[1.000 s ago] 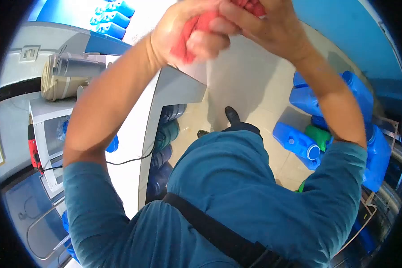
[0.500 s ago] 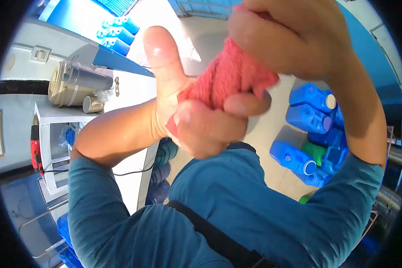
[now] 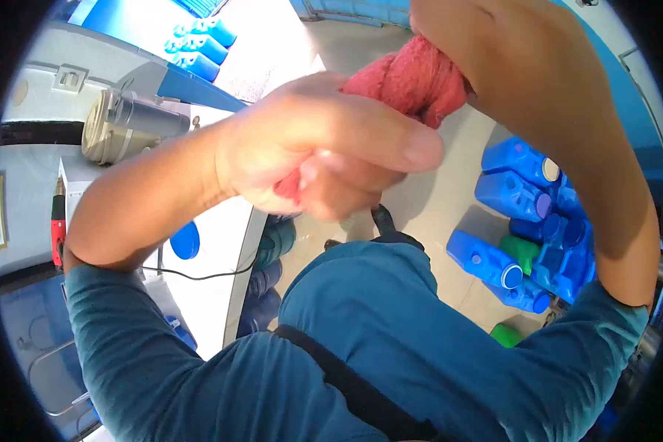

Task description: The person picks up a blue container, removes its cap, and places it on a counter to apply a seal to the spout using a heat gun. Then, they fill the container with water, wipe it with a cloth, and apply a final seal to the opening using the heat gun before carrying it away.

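A red cloth (image 3: 409, 81) is bunched and twisted between my two hands, held up in front of my body. My left hand (image 3: 324, 144) is wrapped around one end, its thumb laid across the fingers, and a bit of red shows below the palm. At the upper right, my right hand (image 3: 460, 33) grips the other end; its fingers are mostly hidden behind the back of the hand and the cloth.
Several blue jugs (image 3: 512, 195) stand and lie on the floor at right, with a green one (image 3: 519, 254) among them. A white counter (image 3: 225, 228) at left bears a blue lid (image 3: 185, 241), a black cable (image 3: 206, 277) and a beige jug (image 3: 107, 129). More blue jugs (image 3: 202, 48) stand farther off.
My left thumb has come down from pointing up and closed over the cloth. The cloth is more tightly bunched, and both forearms have spread slightly outward.
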A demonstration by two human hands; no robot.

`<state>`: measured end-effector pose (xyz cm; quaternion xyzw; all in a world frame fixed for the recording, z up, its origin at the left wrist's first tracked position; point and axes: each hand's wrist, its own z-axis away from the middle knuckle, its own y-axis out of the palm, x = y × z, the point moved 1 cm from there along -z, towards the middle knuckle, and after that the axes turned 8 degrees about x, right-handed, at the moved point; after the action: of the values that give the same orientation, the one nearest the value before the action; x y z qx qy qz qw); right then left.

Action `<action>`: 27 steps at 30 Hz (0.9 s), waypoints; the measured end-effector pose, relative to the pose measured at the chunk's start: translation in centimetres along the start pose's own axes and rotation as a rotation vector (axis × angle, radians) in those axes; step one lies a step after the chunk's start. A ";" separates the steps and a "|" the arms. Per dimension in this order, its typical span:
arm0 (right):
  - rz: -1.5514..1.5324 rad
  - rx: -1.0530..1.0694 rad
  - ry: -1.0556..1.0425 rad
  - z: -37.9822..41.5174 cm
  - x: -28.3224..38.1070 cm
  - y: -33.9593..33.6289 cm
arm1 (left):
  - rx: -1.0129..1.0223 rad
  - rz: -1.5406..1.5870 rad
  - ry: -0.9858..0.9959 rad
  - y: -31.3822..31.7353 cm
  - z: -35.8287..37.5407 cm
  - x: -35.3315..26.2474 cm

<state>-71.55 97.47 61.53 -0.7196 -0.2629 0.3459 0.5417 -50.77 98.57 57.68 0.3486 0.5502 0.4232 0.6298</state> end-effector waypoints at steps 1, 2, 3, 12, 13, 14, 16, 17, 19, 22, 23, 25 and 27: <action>-0.007 0.003 0.000 -0.1 0.0 0.4 | -0.308 -0.359 -0.017 0.6 -0.2 -0.5; -0.011 0.045 0.043 -0.2 0.0 0.9 | -0.617 -0.716 -0.036 1.0 -0.3 -0.8; -0.012 0.087 0.088 -0.3 -0.1 1.5 | -0.686 -0.860 -0.019 0.9 -0.7 -1.0; -0.635 -0.052 0.153 -0.9 0.5 12.2 | -0.955 -1.962 -0.042 -5.5 -1.5 -2.1; -0.643 -0.049 0.152 -1.0 0.8 12.6 | -0.958 -2.079 -0.044 -6.1 -1.4 -2.2; -0.761 -0.006 0.215 -1.0 1.1 12.9 | -0.952 -2.199 -0.043 -6.7 -1.5 -2.5; -0.887 0.047 0.278 -0.9 1.8 14.0 | -0.915 -2.311 -0.021 -7.9 -1.2 -2.5; -0.992 0.021 0.300 -0.9 2.2 14.8 | -0.879 -2.433 0.006 -8.3 -1.1 -2.6; -1.102 -0.004 0.323 -0.9 2.8 15.9 | -0.869 -2.417 -0.006 -8.6 -1.0 -2.7; -1.250 0.004 0.403 -0.9 3.8 16.7 | -0.881 -2.366 -0.027 -8.1 -0.9 -2.6; -1.356 -0.006 0.458 -1.0 4.1 16.8 | -0.903 -2.336 -0.037 -7.7 -0.8 -2.7; -1.467 -0.009 0.510 -1.3 4.6 17.1 | -0.912 -2.363 -0.083 -7.6 -0.9 -3.1; -1.621 -0.110 0.474 -1.5 4.7 17.7 | -0.913 -2.390 -0.121 -8.4 -0.9 -3.2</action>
<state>-67.35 95.24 43.76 -0.3874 -0.5936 -0.3228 0.6272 -50.55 92.30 51.18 -0.5882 0.2959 -0.2699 0.7026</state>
